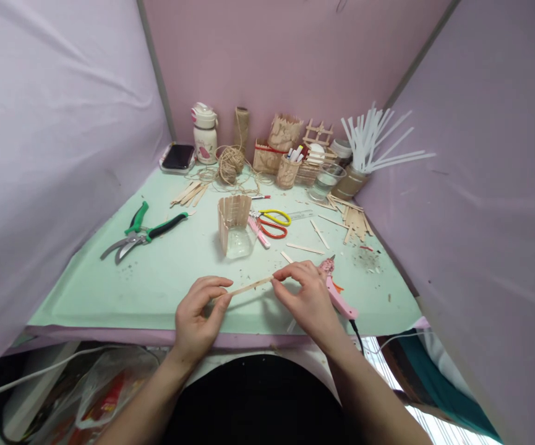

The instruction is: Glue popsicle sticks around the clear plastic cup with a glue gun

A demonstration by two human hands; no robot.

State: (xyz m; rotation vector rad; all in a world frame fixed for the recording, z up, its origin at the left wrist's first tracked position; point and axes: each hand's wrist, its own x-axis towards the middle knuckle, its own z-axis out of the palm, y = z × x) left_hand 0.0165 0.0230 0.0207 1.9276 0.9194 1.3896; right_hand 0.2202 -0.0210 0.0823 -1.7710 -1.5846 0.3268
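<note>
From the head view we see our left hand point(202, 314) and our right hand point(308, 300) at the near edge of a green-covered table point(109, 296), both with thumb and fingers pinched together. Between them we grip a wooden craft stick point(251, 285), one end in each hand, held slightly slanted, its right end farther from us than its left. Just beyond it stands a clear container point(238, 246), its left and far sides lined with upright wooden sticks point(235, 211). To its right we have a pink cutter point(260, 233) and scissors point(274, 230) with one yellow and one red handle. Near our right hand, on its right side, lies a pink hot glue gun point(339, 300) with a black cord. Some loose craft sticks point(305, 248) are scattered beyond that hand, with a larger pile point(356, 221) farther right. Well to the left we see green-and-black pruning shears point(140, 233), their blades spread. Along the far side, from left to right, we have a phone point(178, 157), a white bottle point(205, 142), a twine ball point(231, 164), a pen cup point(288, 172) and white glue sticks point(367, 139) fanning out of a brown holder point(350, 183).
</note>
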